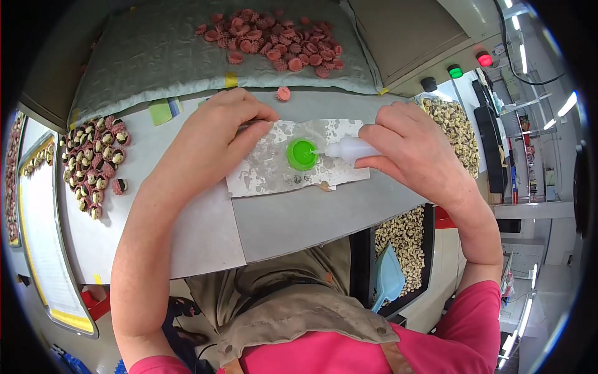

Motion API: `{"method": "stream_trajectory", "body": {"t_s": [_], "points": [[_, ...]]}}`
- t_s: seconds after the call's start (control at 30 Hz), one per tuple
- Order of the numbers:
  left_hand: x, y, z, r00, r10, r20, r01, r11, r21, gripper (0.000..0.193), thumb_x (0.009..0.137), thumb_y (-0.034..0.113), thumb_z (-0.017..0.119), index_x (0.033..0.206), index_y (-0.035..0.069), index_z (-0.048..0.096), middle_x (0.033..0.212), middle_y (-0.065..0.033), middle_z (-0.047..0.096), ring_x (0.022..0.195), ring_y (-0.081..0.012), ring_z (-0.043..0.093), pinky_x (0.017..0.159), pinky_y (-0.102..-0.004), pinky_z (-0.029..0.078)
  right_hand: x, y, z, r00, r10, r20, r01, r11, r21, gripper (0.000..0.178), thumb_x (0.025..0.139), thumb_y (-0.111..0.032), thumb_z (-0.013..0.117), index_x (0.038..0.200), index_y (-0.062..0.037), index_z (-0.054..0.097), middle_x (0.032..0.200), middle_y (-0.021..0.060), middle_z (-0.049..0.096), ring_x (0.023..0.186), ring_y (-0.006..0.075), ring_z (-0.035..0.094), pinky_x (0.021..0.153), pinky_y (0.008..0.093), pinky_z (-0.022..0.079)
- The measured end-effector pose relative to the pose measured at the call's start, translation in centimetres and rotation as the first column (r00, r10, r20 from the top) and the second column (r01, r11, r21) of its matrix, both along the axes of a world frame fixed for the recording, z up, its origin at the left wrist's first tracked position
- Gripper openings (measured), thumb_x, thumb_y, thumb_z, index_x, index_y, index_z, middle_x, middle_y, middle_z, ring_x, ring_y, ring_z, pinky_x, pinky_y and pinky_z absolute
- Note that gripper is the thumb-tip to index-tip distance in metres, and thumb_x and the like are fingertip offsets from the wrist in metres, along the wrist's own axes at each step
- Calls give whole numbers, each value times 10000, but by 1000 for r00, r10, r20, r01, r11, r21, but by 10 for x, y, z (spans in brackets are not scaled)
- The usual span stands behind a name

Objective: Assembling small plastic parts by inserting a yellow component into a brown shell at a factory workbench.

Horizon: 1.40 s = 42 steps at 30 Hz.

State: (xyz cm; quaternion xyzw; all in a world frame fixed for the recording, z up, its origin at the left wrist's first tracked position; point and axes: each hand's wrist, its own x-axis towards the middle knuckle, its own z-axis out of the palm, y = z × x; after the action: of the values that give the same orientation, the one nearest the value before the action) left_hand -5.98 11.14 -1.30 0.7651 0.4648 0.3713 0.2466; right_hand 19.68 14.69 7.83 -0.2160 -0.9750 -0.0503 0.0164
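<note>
Both my hands over a stained white paper sheet (pixel 274 168), right hand (pixel 414 153) gripping a small white squeeze bottle (pixel 352 148), nozzle touching a round green plastic cap (pixel 302 154); left hand (pixel 215 140) curled beside the cap, pinching something thin, contents unclear

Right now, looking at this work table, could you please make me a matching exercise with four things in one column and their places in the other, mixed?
Things:
1. green cap
2. white squeeze bottle
3. pink pieces
4. blue scoop

Places:
A. heaped on the grey padded mat at the far side
B. in the right hand
C. on the stained sheet between both hands
D. below the table edge, beside the bin of pale pieces

Pairs: 1-C, 2-B, 3-A, 4-D
</note>
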Motion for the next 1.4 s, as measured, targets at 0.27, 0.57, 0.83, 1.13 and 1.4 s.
{"method": "stream_trajectory", "body": {"t_s": [0.27,0.57,0.83,1.13,1.4], "points": [[4,-2,2,1000,16,13,-15,998,-53,168,835,107,549,946,-1,614,855,-107,551,808,-244,529,708,-317,423,5,2,-4,1000,15,0,-15,1000,-3,304,645,-235,695,855,-62,558,755,64,437,729,248,474,648,354,391],[0,5,8,1000,7,-14,-7,999,-52,158,835,86,554,955,-5,602,855,-92,542,794,-213,525,698,-292,415,4,5,-2,1000,-9,-21,9,1000,0,306,645,-239,695,862,-66,564,764,58,443,732,242,467,662,349,386],[51,30,47,998,31,-49,-36,994,-104,137,809,61,547,905,-18,603,857,-131,568,838,-262,544,750,-310,416,90,29,-12,845,-387,-368,168,847,-504,287,763,-214,686,969,-54,567,931,74,551,910,252,530,789,353,428],[107,47,59,962,263,70,-228,920,-319,189,872,72,498,1006,-23,590,959,-64,574,844,-127,519,756,-231,398,271,106,36,187,-804,-565,588,552,-592,426,770,-249,676,1104,-17,551,969,91,622,880,147,590,768,274,468],[126,53,66,971,239,-27,-238,943,-234,233,916,126,467,1068,-20,567,1013,-66,579,918,-121,513,822,-241,392,351,283,-24,81,-888,-453,861,291,-417,634,631,-384,752,1120,-44,536,1053,151,615,996,292,583,858,360,452]]}}
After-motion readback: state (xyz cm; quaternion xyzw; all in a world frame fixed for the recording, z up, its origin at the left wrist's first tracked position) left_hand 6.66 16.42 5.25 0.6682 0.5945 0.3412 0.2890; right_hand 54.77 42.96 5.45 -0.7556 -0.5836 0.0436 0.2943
